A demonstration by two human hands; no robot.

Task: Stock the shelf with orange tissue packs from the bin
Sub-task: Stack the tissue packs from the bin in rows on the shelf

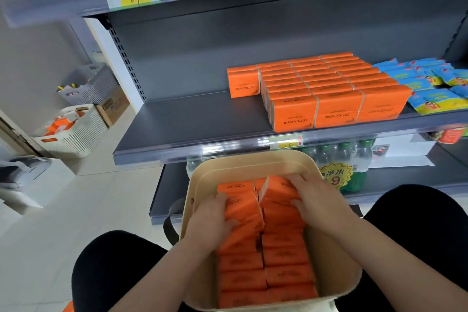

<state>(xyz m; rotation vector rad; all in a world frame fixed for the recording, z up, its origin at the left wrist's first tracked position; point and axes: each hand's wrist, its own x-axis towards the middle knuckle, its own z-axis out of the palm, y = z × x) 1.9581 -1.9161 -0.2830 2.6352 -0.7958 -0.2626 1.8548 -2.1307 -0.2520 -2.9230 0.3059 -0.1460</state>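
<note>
Orange tissue packs [266,256] fill the beige bin [253,159], where left hand [215,218] and right hand [316,200] each grip tilted packs near its far wall. Beyond, stocked packs [329,88] stand in rows on the right half of the grey shelf [190,121], blue packets [430,83] beside them.

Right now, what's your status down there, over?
Left grip and right grip both holding orange tissue packs inside the bin. Shelf part stocked, bare space at left. Nothing blocking it.
</note>
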